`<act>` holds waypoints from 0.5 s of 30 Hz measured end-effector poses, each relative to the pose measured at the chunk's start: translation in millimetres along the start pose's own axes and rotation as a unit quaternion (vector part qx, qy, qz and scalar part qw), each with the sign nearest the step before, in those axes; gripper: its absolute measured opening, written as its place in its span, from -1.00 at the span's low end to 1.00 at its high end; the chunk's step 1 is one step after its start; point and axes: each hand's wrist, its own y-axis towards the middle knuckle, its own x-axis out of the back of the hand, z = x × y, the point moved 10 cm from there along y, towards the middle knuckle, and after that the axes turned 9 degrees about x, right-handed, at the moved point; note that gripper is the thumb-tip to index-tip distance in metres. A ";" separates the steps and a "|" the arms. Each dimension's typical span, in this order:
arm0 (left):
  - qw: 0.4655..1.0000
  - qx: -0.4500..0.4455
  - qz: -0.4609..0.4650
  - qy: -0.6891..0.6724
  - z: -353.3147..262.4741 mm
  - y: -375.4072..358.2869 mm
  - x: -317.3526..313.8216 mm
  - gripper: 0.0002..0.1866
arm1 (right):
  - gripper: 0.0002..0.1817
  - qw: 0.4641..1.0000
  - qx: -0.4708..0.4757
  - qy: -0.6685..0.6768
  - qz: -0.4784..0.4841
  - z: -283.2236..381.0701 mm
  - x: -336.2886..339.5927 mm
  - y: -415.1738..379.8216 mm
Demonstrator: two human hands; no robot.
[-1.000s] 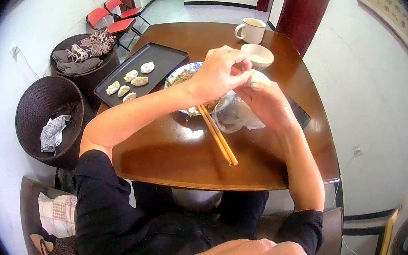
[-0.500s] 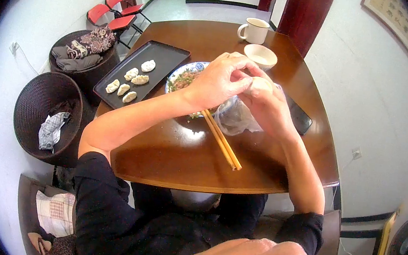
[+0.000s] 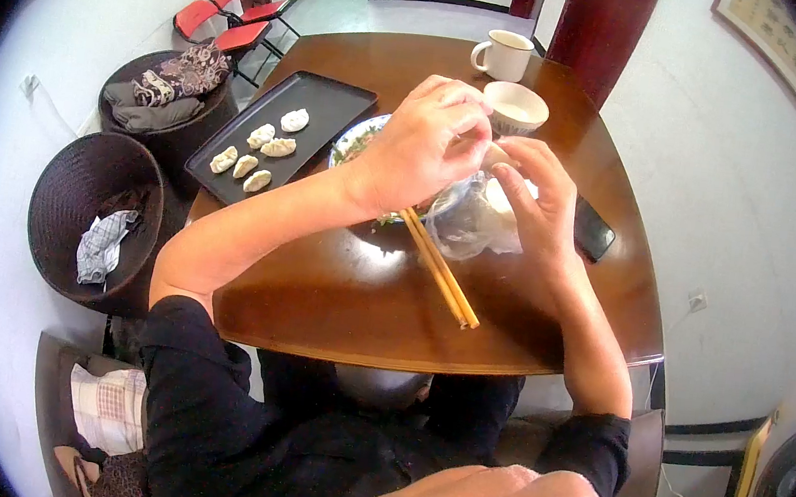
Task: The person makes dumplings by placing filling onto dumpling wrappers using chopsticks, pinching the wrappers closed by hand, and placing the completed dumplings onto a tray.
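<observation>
A pale dumpling wrapper is held up over the table between my two hands, mostly covered by fingers. My left hand pinches its left edge with closed fingertips. My right hand grips the other side between thumb and fingers. Below them, a clear plastic bag holds white round wrappers. Behind my left wrist, a blue-and-white bowl of meat and green filling is partly hidden. A pair of wooden chopsticks leans from it towards me.
Several folded dumplings lie on a black tray at the left. A small bowl and a white mug stand at the back. A phone lies at the right. Wicker baskets stand left of the table.
Both hands have drawn slightly apart and turned, so the wrapper shows less of its face. My right thumb has come down in front. The view has shifted slightly.
</observation>
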 end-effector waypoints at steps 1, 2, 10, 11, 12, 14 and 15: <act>1.000 0.006 0.008 -0.010 -1.0 -1.4 -0.4 -0.91 | -0.77 1.000 0.000 0.001 0.001 2.1 -1.3 -1.5; 1.000 0.011 0.015 -0.019 -1.6 -2.5 -1.0 -0.91 | -0.79 1.000 -0.009 -0.011 0.002 3.2 -1.6 -3.6; 0.992 0.089 0.039 -0.076 4.5 -17.7 -2.6 -0.79 | -0.86 1.000 -0.004 0.013 -0.004 4.7 -2.4 -4.8; 0.981 0.139 0.027 -0.133 13.2 -20.8 -1.2 -0.75 | -0.87 0.999 -0.012 0.028 -0.022 3.1 1.0 -5.5; 0.965 0.178 0.051 -0.186 25.2 -26.8 -7.8 -0.65 | -0.88 0.998 -0.020 0.043 -0.039 1.9 4.0 -6.2; 0.935 0.231 0.075 -0.259 41.5 -36.5 -17.3 -0.67 | -0.89 0.997 -0.034 0.056 -0.046 2.1 5.1 -6.8; 0.895 0.282 0.101 -0.331 48.8 -42.1 -25.8 -0.70 | -0.90 0.995 -0.049 0.068 -0.054 1.6 6.4 -7.5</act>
